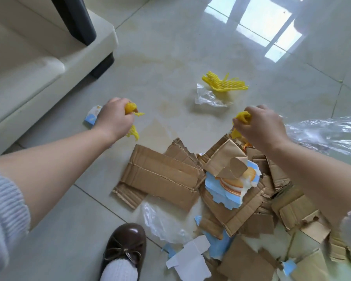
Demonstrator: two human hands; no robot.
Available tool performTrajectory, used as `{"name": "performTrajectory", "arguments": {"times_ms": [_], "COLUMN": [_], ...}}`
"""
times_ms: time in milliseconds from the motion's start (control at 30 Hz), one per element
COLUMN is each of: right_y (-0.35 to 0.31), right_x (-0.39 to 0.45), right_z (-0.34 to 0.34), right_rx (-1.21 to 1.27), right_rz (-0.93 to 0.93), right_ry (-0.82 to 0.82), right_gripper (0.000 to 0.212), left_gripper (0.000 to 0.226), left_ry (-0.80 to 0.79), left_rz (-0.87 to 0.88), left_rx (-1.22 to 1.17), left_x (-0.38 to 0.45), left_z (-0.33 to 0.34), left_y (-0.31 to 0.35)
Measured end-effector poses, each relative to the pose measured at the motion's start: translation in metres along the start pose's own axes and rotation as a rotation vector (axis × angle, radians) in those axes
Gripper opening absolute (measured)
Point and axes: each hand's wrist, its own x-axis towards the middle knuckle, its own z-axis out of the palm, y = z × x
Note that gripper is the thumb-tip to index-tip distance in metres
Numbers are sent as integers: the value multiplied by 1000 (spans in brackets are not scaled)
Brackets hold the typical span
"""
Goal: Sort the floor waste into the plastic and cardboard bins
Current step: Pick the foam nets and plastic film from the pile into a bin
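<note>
Floor tiles (170, 47), pale and glossy, fill most of the frame, and a cream sofa (28, 63) takes the upper left. Torn brown cardboard (162, 175) lies in a heap from the centre to the lower right, with a blue printed biscuit wrapper (229, 185) on top of it. Clear plastic film (324, 132) spreads at the right edge, and a smaller clear bag (207, 97) lies in the upper middle, touching a yellow foam net (224, 83). The left hand (115, 120), at centre left, is curled tight around a second yellow net (131, 108), above a small blue and white box (92, 116). The right hand (261, 126), at centre right, grips a third yellow net (243, 117) over the cardboard. A brown shoe (126, 246) stands at the bottom centre, beside white paper scraps (193, 258).
</note>
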Motion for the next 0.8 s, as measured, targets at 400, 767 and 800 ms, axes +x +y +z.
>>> {"name": "performTrajectory", "arguments": {"times_ms": [400, 767, 800], "right_y": [14, 34, 35], "right_x": [83, 152, 151], "right_z": [17, 66, 69], "right_rx": [13, -222, -226], "right_rz": [-70, -150, -143], "right_ry": [-77, -266, -241], "right_gripper": [48, 31, 34], "left_gripper": [27, 27, 27], "left_ry": [-149, -324, -291], "left_rz": [560, 696, 667], "left_rx": [194, 325, 307], "left_x": [71, 100, 100], "left_z": [58, 133, 135], "left_y": [101, 121, 120]}}
